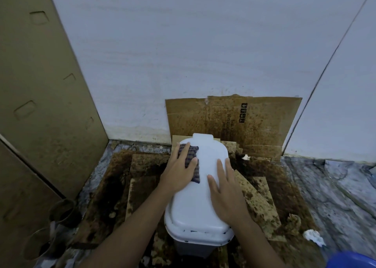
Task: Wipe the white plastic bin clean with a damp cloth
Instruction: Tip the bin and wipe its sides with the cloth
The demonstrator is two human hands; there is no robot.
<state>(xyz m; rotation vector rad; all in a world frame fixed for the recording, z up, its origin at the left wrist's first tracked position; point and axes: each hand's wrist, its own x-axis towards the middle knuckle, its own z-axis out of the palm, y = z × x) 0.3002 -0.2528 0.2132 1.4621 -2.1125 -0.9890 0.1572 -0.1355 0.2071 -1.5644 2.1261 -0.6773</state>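
1. White plastic bin stands on stained cardboard sheets on the floor, near the far wall, lid closed; only the lid top and near rim show.
2. Left hand lies flat on the far-left part of the lid, pressing a dark checked cloth under splayed fingers. No pinch, just palm pressure; cloth edges stick out far and right of the hand.
3. Right hand is flat and open on the lid's right side, holding nothing. Looks like it's bracing the bin.
4. Step in hand, my read: wiping the lid top. Most of the lid looks clean already; can't tell if the cloth is damp.
5. Doing it well: keep the brace hand down so the bin doesn't slide on the cardboard; overlapping strokes far to near; refold the cloth to a fresh face.
6. Dark specks along the near rim need edge passes.
7. Sides not yet visible; keep the cloth off the cardboard or it re-soils.
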